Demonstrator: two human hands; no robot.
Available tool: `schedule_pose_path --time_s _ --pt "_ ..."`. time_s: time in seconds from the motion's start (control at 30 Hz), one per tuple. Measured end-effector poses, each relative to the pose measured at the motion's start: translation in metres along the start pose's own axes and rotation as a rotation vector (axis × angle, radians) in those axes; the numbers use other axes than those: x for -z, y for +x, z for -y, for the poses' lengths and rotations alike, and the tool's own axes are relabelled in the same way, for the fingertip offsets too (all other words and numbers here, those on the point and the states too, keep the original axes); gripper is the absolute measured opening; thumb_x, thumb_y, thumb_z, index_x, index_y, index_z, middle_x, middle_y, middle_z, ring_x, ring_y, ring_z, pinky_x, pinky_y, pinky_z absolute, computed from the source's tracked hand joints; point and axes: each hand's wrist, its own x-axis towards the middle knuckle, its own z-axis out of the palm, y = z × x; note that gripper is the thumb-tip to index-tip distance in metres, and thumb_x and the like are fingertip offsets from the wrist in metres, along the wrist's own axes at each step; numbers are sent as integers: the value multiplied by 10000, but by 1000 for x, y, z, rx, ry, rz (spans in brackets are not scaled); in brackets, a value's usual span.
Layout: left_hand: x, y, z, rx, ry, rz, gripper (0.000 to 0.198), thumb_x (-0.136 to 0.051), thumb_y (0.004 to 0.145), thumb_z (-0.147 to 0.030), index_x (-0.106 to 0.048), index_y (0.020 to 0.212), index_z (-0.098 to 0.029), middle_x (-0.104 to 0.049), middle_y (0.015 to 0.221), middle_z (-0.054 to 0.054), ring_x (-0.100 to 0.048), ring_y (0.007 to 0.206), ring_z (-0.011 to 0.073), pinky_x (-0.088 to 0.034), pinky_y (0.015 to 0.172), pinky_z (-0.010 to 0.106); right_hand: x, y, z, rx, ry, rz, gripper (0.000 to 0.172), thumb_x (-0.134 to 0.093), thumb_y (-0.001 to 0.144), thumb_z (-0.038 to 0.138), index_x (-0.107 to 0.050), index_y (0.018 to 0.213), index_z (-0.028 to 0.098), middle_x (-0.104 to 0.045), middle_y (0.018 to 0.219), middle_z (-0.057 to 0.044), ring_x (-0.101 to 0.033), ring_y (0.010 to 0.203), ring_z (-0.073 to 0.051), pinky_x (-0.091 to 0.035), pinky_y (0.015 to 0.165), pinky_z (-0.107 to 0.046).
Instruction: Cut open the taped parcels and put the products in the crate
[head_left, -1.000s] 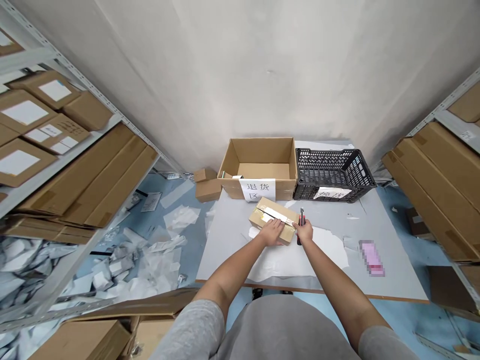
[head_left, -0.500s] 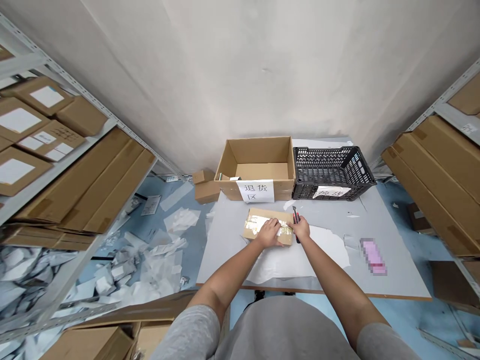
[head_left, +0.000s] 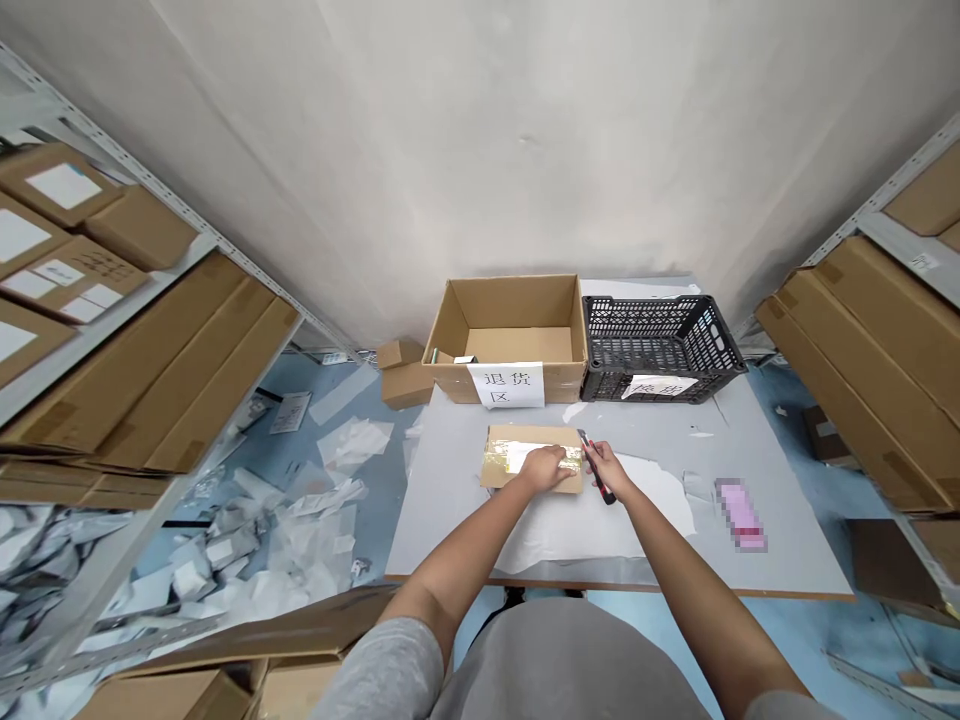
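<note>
A small flat cardboard parcel [head_left: 508, 458] sealed with clear tape lies on the grey table [head_left: 750, 440]. My left hand [head_left: 546, 466] rests flat on its right half, fingers stretched out, pressing it down. My right hand [head_left: 607, 472] is closed round a red and black utility knife [head_left: 595, 464], whose tip sits at the parcel's right edge. Torn white paper [head_left: 652, 490] lies under and beside the parcel.
An open cardboard box [head_left: 510, 335] with a paper label and a black plastic crate [head_left: 660, 345] stand at the table's back. A pink item [head_left: 741, 514] lies on the right. Shelves of cartons flank both sides; paper scraps litter the floor [head_left: 315, 500] on the left.
The parcel has turned from slanted to square with the table and shifted left. The knife has tilted from upright to leaning, its tip now at the parcel's right edge.
</note>
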Motion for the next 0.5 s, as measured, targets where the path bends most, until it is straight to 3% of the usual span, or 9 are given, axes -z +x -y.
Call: schedule_pose_path --time_s 0.17,0.5 --pt "2 4 1 -9 8 -60 411 -530 1045 -590 -716 1108 -228 -694 1158 136 -650 1155 333 -486 1010 433 13 -21 -23 113 -5 112 339 -487 969 539 -536 1174 274 -640 778 52 -597 602 -149 -467 463 -199" --pt "0 28 3 40 12 -138 284 -586 1027 -450 -675 1133 -202 -617 1231 154 -536 1240 345 -417 1099 480 6 -20 -10 50 -107 69 307 -435 994 437 -577 1218 283 -570 689 78 -546 504 -118 -433 472 -181"
